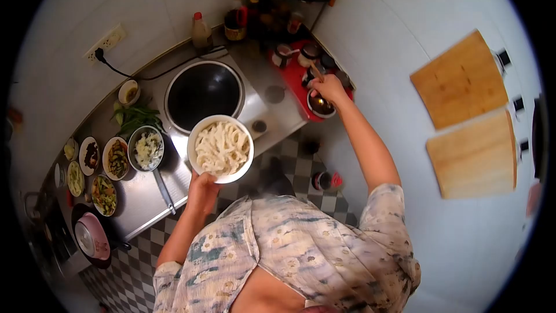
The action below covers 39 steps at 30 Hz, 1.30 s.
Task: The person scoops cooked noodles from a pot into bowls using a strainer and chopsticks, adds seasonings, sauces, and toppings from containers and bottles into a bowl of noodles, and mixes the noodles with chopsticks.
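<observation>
My left hand point(202, 192) grips the near rim of a white bowl point(193, 168) filled with thick, pale noodles point(222, 148). The bowl is close to the front rim of a wide dark wok point(204, 95) set in the counter. Out to the right, my right hand point(329, 88) is closed around a utensil with a wooden handle point(317, 72). Its working end is hidden. Just below that hand is a small round container point(321, 106) with something dark and shiny inside, on a red tray point(294, 76).
Several jars, one a seasoning jar point(282, 55), share the tray. Left of the wok are a long-handled pan point(160, 182) of chopped food, greens point(139, 119) and several filled dishes. Two wooden boards point(460, 81) hang on the right wall. A bottle point(201, 33) stands behind.
</observation>
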{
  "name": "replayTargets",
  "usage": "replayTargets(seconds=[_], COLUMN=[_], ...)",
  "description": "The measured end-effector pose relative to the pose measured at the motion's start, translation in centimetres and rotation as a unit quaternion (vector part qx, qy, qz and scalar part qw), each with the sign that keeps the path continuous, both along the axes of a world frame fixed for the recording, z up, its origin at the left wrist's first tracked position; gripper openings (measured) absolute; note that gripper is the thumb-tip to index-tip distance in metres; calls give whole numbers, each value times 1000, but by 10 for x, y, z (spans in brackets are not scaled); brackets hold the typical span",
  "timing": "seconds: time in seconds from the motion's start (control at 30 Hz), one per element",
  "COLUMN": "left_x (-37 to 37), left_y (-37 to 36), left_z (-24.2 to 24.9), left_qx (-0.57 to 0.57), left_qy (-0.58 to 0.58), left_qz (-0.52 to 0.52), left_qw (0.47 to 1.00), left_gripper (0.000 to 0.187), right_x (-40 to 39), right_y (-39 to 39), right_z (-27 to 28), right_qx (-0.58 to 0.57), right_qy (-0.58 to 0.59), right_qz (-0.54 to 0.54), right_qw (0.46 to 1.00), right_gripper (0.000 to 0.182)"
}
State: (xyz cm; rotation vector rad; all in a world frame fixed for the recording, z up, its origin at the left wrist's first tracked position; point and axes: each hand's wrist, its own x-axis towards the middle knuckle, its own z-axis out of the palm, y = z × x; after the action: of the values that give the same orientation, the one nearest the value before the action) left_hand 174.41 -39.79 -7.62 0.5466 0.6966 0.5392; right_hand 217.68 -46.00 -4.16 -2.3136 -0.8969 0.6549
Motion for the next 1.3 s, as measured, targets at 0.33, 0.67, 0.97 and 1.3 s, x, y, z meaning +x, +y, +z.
replayTargets(seconds=[0.33, 0.67, 0.97, 1.3], left_x=[126, 148, 143, 144], left_y=[-15, -8, -12, -6], left_z=[3, -9, -11, 3], left_qx=[-46, -59, -52, -43], left_qy=[40, 65, 80, 76], left_qz=[155, 148, 153, 146], left_qw=[986, 985, 984, 985], left_gripper=[66, 65, 64, 67], right_x=[155, 166, 161, 166], right_y=[162, 189, 193, 185], right_z=[-75, -100, -137, -156], right_qx=[-179, -186, -30, 8], right_qy=[-50, -83, 202, 384], right_qz=[104, 97, -122, -178], right_qw=[977, 974, 971, 906], right_gripper=[34, 23, 16, 9])
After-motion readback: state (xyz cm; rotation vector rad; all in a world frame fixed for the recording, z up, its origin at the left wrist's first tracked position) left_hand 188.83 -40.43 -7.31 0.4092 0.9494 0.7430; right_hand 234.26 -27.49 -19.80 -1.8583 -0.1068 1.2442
